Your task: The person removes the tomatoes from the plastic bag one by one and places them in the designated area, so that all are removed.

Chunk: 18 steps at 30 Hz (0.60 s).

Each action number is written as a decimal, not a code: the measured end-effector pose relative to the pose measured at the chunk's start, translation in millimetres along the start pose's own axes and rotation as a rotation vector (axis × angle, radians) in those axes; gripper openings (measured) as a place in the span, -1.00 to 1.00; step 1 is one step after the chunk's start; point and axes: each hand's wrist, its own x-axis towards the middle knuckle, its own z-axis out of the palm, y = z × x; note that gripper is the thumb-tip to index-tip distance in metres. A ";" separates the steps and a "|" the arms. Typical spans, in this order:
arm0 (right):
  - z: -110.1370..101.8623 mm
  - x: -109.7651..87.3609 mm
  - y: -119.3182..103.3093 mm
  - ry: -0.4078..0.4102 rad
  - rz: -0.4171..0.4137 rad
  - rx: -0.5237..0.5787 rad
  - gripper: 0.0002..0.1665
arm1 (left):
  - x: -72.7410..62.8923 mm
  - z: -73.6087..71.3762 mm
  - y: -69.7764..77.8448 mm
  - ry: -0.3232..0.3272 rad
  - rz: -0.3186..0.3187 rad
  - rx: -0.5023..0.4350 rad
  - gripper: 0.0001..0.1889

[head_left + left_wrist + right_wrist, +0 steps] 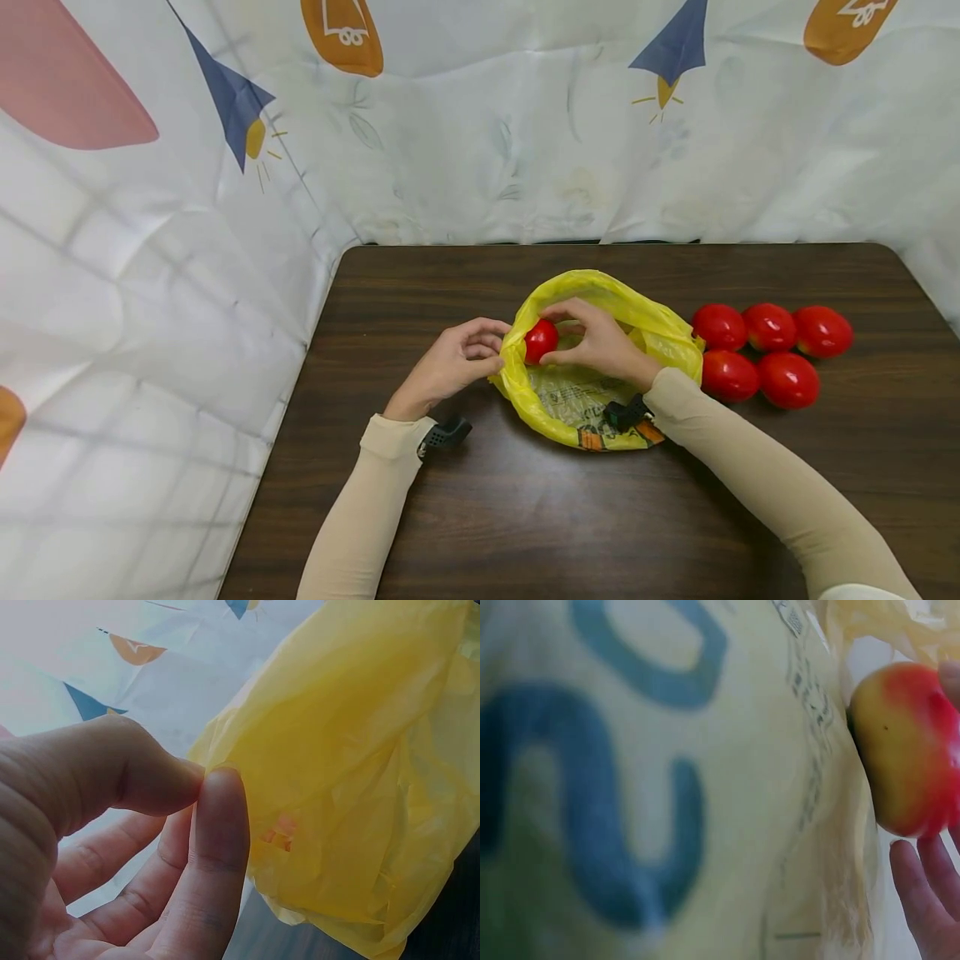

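A yellow plastic bag lies on the table with its mouth spread wide toward me. My left hand is at its left rim; in the left wrist view, thumb and index finger pinch the edge of the yellow plastic. Reaching in through the mouth, my right hand holds a shiny red apple between thumb and fingers, against the bag's left inner side. Up close in the right wrist view, the apple shows a yellow side, with fingertips at its lower edge.
Several more red apples sit in two rows just right of the bag, the nearest ones right at its edge. The dark wooden table ends at a hanging patterned sheet along the back and left.
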 end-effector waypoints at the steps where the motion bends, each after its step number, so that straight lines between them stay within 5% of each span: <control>1: 0.9 0.4 0.2 0.002 0.002 -0.001 -0.19 | -0.1 -0.1 0.1 0.000 0.000 0.001 -0.53; 18: -3.8 -2.6 -5.9 0.008 0.044 -0.072 -0.21 | -1.7 -0.6 -0.7 0.004 0.001 0.005 -0.55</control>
